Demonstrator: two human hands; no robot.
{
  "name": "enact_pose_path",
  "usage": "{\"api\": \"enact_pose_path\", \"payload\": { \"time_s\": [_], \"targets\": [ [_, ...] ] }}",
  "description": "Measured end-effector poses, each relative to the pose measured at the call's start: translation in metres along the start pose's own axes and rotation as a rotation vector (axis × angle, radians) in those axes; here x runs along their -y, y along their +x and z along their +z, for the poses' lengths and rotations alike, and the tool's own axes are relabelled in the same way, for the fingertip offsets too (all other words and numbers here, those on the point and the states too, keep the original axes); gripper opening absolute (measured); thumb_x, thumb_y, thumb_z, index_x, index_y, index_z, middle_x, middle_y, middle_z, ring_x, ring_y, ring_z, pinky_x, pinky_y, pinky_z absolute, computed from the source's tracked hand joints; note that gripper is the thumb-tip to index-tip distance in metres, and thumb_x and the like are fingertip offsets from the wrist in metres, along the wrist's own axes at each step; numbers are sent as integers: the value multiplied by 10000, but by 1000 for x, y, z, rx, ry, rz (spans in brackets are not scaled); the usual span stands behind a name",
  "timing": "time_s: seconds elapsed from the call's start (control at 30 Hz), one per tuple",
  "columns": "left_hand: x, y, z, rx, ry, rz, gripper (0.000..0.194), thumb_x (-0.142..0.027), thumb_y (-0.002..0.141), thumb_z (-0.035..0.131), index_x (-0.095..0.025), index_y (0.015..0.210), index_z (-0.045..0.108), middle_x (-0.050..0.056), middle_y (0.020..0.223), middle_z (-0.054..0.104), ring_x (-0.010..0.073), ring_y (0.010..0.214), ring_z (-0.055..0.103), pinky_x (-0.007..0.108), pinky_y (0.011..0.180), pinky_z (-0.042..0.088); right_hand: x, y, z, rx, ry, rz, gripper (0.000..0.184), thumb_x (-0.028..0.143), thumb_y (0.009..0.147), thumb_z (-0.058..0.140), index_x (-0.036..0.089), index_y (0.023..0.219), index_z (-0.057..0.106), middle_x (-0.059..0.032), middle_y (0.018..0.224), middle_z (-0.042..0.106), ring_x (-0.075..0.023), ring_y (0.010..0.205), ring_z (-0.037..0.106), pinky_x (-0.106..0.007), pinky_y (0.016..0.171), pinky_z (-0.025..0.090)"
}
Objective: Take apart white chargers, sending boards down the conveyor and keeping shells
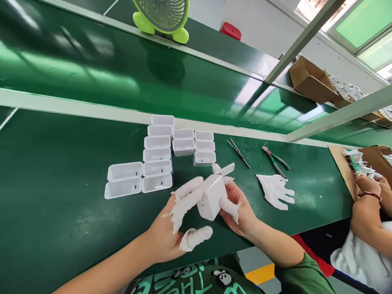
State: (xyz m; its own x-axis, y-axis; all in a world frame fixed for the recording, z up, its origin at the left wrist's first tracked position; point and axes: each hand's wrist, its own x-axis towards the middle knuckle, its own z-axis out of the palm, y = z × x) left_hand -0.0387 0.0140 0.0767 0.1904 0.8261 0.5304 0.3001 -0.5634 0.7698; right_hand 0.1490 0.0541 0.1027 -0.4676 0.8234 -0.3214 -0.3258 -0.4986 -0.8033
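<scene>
My right hand (237,210) is closed around a small white plastic box (212,196), thumb on the near side and fingers behind. The box is tilted, its closed bottom turned partly toward me. My left hand (174,222) has its fingers stretched out, with fingertips at the box's left side and the thumb well apart below. White finger covers with ragged edges are on several fingers of both hands. Beyond my hands, open-topped white plastic boxes (157,167) stand in uneven rows, several with a small dark mark inside.
Right of the boxes lie tweezers (239,153), green-handled cutting pliers (275,160) and a white glove (276,191) on the green table (61,228). A co-worker's hands (369,185) handle parts at far right. A green fan (165,16) and cardboard box (312,79) stand behind the ledge.
</scene>
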Motion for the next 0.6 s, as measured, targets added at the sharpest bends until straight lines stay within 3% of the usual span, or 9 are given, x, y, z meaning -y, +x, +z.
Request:
{"api": "enact_pose_path", "payload": {
  "time_s": [0.17,0.4,0.6],
  "targets": [
    [1,4,-1,12,9,29,669,-229,960,601,-186,1550,289,199,1313,621,310,1179,644,452,978,568,-1,-2,-1,40,112,124,436,386,747,864,244,1030,565,-14,1046,679,-160,861,707,-282,737,609],
    [0,10,-6,-32,-33,-73,682,-426,917,672,-257,1505,373,139,1234,657,298,1071,680,423,904,590,-3,-2,0,61,267,379,573,403,751,869,228,1209,572,-15,993,724,-134,808,731,-255,775,606],
    [-1,9,-6,-28,-95,-87,668,-441,912,675,-297,1493,378,121,1237,651,301,1086,667,443,930,569,-1,-2,7,107,336,412,427,347,789,848,209,1125,623,-24,942,758,-139,774,750,-215,716,601]
  ]
}}
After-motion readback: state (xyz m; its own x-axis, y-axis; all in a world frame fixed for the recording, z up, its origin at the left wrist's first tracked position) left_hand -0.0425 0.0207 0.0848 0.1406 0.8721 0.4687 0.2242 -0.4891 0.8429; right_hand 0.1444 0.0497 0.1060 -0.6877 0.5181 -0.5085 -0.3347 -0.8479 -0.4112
